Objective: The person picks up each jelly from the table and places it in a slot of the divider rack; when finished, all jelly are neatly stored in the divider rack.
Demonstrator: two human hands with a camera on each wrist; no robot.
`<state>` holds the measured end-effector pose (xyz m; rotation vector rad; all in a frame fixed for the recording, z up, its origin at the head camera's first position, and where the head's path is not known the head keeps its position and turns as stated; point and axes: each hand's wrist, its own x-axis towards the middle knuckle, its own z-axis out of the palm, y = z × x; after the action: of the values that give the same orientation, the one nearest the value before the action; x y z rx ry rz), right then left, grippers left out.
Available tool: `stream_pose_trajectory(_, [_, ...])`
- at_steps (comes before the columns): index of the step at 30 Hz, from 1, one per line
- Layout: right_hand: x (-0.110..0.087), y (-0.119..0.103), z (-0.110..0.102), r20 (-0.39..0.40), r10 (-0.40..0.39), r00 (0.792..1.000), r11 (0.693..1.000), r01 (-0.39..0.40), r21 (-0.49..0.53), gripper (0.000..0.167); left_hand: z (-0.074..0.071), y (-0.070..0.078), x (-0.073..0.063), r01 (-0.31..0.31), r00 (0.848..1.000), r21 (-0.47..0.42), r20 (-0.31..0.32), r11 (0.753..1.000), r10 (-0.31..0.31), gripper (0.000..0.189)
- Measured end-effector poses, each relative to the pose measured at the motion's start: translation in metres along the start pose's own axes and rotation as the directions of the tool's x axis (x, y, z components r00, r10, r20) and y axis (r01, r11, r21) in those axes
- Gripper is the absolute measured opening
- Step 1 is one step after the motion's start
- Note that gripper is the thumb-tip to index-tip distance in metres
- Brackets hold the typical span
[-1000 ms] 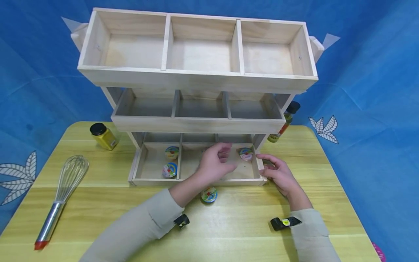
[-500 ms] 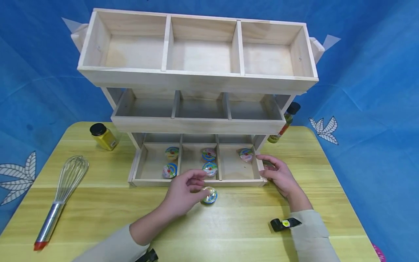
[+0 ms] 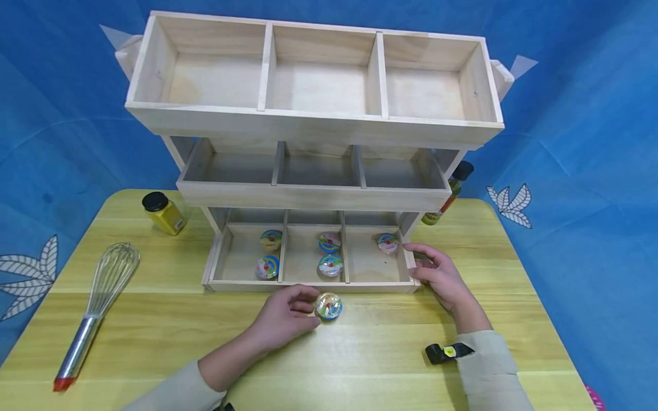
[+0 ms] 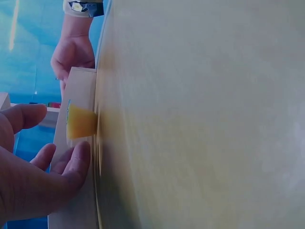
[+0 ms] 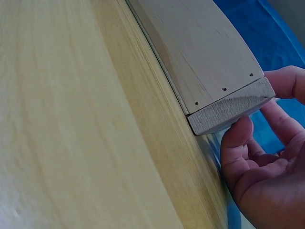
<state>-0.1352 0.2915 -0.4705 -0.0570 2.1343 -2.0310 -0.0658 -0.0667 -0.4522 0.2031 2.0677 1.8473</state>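
Note:
A small jelly cup with a printed lid stands on the table before the rack's lowest tray. My left hand is just left of it, thumb and fingers parted and bent toward the cup. The left wrist view shows the cup's yellow side just beyond the fingertips. At the right end of the three-tier wooden rack, my right hand holds the bottom tray's corner between thumb and index finger. Two jelly cups lie in the tray's left compartment, two in the middle, and one cup in the right.
The rack's upper two tiers overhang the bottom tray. A whisk and a yellow jar with a black lid are at the left. Behind the rack's right side stands a bottle. Blue cloth hangs behind.
My left hand has come back from over the middle compartment, down and left to beside the cup on the table, uncovering two cups in that compartment. My right hand has stayed at the corner.

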Motion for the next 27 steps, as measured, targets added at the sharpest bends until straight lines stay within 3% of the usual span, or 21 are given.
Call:
stream_pose_trajectory(8, [0.000,0.002,-0.001,-0.004,0.004,1.000,1.000,-0.004,0.000,0.053,0.001,-0.005,-0.004,0.020,0.999,0.003,0.048,1.000,-0.020,0.051])
stream_pose_trajectory(15, [0.000,0.000,-0.001,-0.009,0.014,1.000,1.000,-0.014,-0.002,0.053,0.010,-0.007,-0.016,0.017,0.988,0.010,0.151,1.000,-0.018,0.051])
stream_pose_trajectory(22, [-0.001,-0.003,0.001,-0.006,0.017,1.000,1.000,-0.017,0.004,0.054,0.014,-0.012,-0.006,-0.114,0.983,0.142,0.157,0.983,0.092,0.050])
stream_pose_trajectory(27, [-0.001,-0.002,0.001,-0.008,0.015,1.000,1.000,-0.015,-0.006,0.055,0.015,-0.016,0.009,-0.174,0.972,0.158,0.187,0.972,0.144,0.054])
